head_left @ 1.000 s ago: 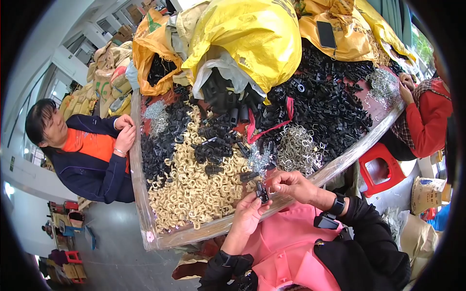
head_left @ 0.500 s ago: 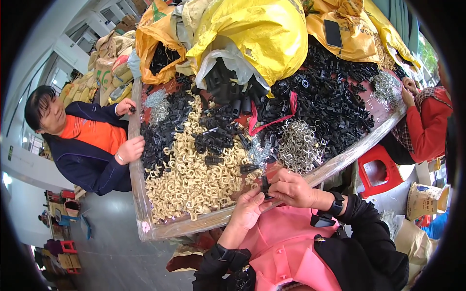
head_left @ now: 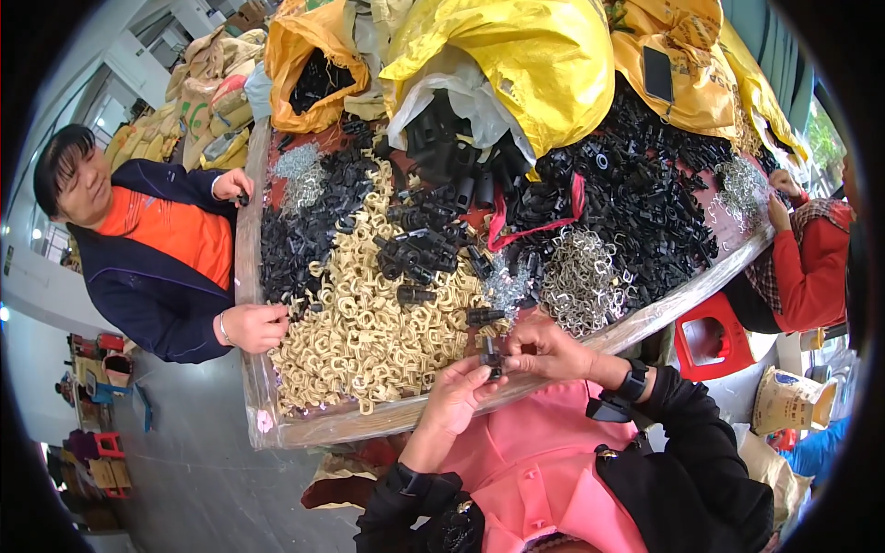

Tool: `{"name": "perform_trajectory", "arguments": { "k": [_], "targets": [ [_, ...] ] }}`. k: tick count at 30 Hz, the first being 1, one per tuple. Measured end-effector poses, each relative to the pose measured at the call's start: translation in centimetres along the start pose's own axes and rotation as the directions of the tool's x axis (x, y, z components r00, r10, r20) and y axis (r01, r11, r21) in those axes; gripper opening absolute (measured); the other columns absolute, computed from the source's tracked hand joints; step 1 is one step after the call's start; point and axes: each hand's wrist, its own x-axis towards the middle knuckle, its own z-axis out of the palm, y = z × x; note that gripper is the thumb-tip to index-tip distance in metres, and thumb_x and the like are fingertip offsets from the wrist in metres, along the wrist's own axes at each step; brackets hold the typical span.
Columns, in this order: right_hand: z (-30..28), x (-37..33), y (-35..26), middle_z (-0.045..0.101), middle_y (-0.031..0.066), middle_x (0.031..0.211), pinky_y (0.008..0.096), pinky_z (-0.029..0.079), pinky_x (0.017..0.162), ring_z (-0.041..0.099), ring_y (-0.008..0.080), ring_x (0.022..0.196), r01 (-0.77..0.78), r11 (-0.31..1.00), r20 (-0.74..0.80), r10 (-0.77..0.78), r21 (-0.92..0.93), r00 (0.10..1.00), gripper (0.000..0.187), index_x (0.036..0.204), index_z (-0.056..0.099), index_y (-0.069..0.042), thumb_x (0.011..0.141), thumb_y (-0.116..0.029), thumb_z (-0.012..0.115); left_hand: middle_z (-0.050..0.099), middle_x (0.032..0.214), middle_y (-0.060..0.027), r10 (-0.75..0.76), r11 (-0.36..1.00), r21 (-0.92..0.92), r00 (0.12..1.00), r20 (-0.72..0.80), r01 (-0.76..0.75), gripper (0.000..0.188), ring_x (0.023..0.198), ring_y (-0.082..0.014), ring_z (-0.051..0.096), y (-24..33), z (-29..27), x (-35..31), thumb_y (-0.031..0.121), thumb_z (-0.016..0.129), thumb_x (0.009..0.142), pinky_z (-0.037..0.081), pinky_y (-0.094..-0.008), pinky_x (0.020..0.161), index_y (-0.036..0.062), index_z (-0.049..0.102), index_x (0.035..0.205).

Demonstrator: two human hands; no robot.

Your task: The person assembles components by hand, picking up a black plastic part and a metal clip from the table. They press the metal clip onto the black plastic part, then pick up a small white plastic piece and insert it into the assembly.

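My left hand [head_left: 455, 396] is closed at the front edge of the table, pinching a small black plastic part [head_left: 491, 359] between thumb and fingertips. Close beside it on the right, my right hand [head_left: 550, 350] has its fingers pressed together near the part; whatever they pinch is too small to make out. Just beyond both hands lie a heap of cream-coloured plastic loops [head_left: 369, 336], a few black cylindrical pieces [head_left: 484, 316], a small pile of tiny silvery pieces [head_left: 505, 288] and a pile of bent metal clips [head_left: 579, 284].
Black plastic parts [head_left: 636, 217] cover the table's right side. Yellow sacks [head_left: 535, 74] and a phone [head_left: 657, 74] lie at the back. A wooden rim [head_left: 359, 426] edges the table. One co-worker [head_left: 166, 249] sits left, another [head_left: 811, 258] right, near a red stool [head_left: 705, 336].
My right fingers have drawn slightly away from the black part, which now stands more upright in my left hand. The left co-worker's near hand has moved in over the table edge.
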Motion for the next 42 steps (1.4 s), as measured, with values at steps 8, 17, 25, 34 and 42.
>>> {"name": "perform_trajectory", "arguments": {
  "k": [8,17,25,34,42],
  "targets": [
    [0.2,2.4,-0.2,0.052,0.0085,0.071,0.0329,0.045,0.057,0.056,0.0256,0.067,0.086,0.56,-0.049,-0.223,-0.824,0.974,0.017,0.082,0.049,-0.006,0.073,-0.015,0.059,0.059,0.096,-0.0197,0.14,0.99,-0.012,0.98,-0.141,-0.143,0.018,0.09,-0.0293,0.059,1.4,-1.5,-0.7,0.004,0.052,0.082,0.051,-0.0317,0.074,-0.0029,0.055,0.098],
    [0.6,3.2,2.0,0.052,0.0099,0.068,0.036,0.046,0.051,0.056,0.0278,0.057,-0.01,0.643,-0.15,-0.164,-0.766,0.975,0.019,0.085,0.051,-0.005,0.071,-0.015,0.059,0.059,0.097,-0.0176,0.202,0.978,-0.028,0.97,-0.138,-0.208,0.016,0.099,-0.0311,0.054,0.6,-1.7,-0.3,0.003,0.052,0.082,0.048,-0.0359,0.082,-0.0018,0.056,0.097],
    [-0.2,2.6,1.6,0.054,0.0053,0.063,0.0267,0.041,0.046,0.053,0.0172,0.051,-0.066,0.948,-0.203,0.001,-0.312,0.979,0.012,0.082,0.051,-0.003,0.079,-0.013,0.057,0.059,0.097,-0.0129,0.23,0.972,-0.032,0.967,-0.111,-0.235,0.017,0.095,-0.0238,0.056,0.3,-0.7,-0.3,0.004,0.052,0.082,0.045,-0.0335,0.084,-0.0012,0.055,0.098],
    [-0.4,2.3,0.4,0.047,-0.0024,0.059,0.0191,0.027,0.041,0.036,0.0041,0.047,-0.439,0.625,0.193,0.423,0.645,0.885,0.009,0.081,0.052,-0.004,0.085,-0.013,0.053,0.058,0.1,-0.0123,0.282,0.959,-0.042,0.953,0.113,-0.279,0.022,0.097,-0.0213,0.054,0.7,1.1,1.0,0.007,0.055,0.08,0.043,-0.0341,0.086,-0.0002,0.054,0.1],
    [-0.2,1.5,-0.4,0.047,-0.0008,0.061,0.0186,0.03,0.043,0.04,0.0055,0.048,-0.309,0.497,0.102,0.401,0.811,0.911,0.008,0.082,0.048,-0.005,0.084,-0.011,0.052,0.058,0.099,-0.0135,0.268,0.963,-0.032,0.963,0.015,-0.267,0.022,0.092,-0.0224,0.057,0.0,1.1,1.7,0.009,0.055,0.08,0.046,-0.0338,0.082,-0.0004,0.054,0.1]
  ]
}}
